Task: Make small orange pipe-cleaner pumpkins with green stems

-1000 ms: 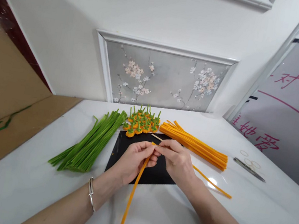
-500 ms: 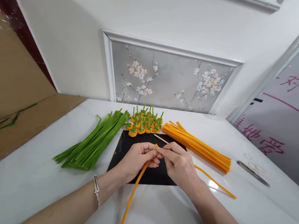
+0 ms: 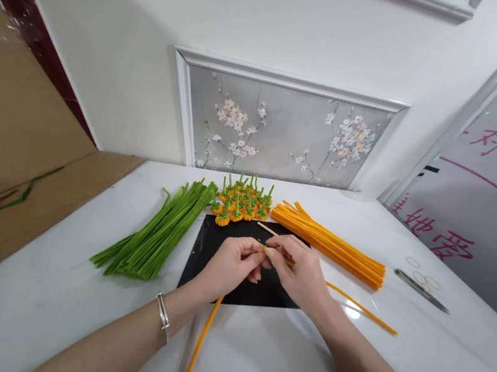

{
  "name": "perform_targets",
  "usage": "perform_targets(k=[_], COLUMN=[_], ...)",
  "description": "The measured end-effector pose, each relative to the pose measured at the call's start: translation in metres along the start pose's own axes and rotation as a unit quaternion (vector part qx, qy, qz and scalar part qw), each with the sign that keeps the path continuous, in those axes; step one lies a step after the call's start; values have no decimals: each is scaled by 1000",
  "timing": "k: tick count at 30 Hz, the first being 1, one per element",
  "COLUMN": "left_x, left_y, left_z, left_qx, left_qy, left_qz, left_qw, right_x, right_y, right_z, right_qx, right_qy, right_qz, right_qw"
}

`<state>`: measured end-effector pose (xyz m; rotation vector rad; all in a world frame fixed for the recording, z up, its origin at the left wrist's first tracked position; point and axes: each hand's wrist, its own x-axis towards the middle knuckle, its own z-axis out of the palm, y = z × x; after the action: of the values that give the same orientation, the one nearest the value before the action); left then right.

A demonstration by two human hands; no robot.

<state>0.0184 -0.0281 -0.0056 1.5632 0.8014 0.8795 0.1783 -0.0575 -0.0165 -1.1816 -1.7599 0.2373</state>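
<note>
Left hand (image 3: pixel 230 265): thumb and fingers drawn together in a pinch on an orange strip (image 3: pixel 199 343).
Right hand (image 3: pixel 299 267): thumb and forefinger narrowed to a pinch at the same orange tip, meeting the left fingertips.
Strip in hand: slender, soft-looking; a small orange tip shows between the fingertips, above the black mat (image 3: pixel 204 255), and a long tail runs from beneath the left hand past the lower edge.
Its progress: judged early, since most of the visible length is unworked.
Pale stick and second orange strip: the stick (image 3: pixel 265 227) and strip (image 3: pixel 362 306) each run partly behind the right hand.
Completed pieces: a cluster of ribbed orange pieces (image 3: pixel 248 214) with green stems, beyond the mat.
Remaining stock: green bundle (image 3: pixel 157 231) at left, orange bundle (image 3: pixel 329 244) at right, both ample.
</note>
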Motion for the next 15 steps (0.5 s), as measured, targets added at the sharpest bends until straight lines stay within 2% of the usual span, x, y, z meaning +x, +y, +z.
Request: perform_targets(k=[5,10,15], left_x=[-2,-2,0], left_y=[-4,-6,-2], left_z=[6,8,3], left_qx=[36,46,21], left_qy=[-1,-13,-25], left_qz=[14,-4,-43], left_qw=[999,999,999], right_x=[-1,-2,-1], right_y=[-1,-1,4], right_z=[7,10,2], right_qx=[7,50,120], right_qy=[6,-3,-64], right_qz=[24,89,113], right_qw=[1000,995,984])
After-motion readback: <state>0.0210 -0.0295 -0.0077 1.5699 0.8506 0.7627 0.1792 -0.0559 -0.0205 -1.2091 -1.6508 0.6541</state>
